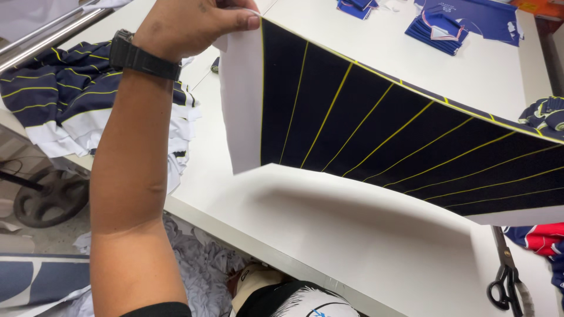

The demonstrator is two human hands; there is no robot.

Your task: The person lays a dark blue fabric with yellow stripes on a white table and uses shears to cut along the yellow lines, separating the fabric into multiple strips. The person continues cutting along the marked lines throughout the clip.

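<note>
My left hand [191, 23] is raised near the top of the view, a black watch [144, 56] on its wrist, pinching the top corner of a large sheet [376, 126]. The sheet is dark navy with thin yellow stripes and a white border, and it hangs stretched above the white table [329, 223], running off to the right. My right hand is out of view, past the sheet's right end.
A pile of navy, yellow-striped fabric pieces [56, 94] lies at the table's left edge. Blue folded pieces [437, 26] sit at the back. Black scissors [505, 276] lie at the right front. Grey fabric scraps [202, 267] lie on the floor below.
</note>
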